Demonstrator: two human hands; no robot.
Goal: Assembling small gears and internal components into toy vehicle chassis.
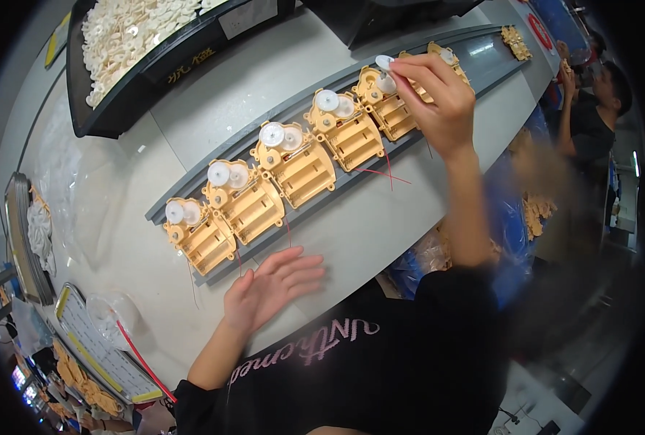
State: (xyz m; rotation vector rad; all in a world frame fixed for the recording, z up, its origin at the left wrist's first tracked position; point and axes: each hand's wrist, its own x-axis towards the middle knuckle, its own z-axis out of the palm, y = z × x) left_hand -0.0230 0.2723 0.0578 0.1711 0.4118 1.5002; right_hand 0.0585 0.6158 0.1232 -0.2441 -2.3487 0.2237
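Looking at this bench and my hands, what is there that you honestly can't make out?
All in the head view:
Yellow plastic housings at the row's right end: partly hidden by the right hand, so I can't count them surely.
White disc in its grip: too small to tell whether the edge is toothed.
Left hand: fingers blurred.
Black bin at top centre: cut off by the top edge, contents unseen.

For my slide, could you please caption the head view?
Right hand holds a white disc near yellow casings; left hand open.
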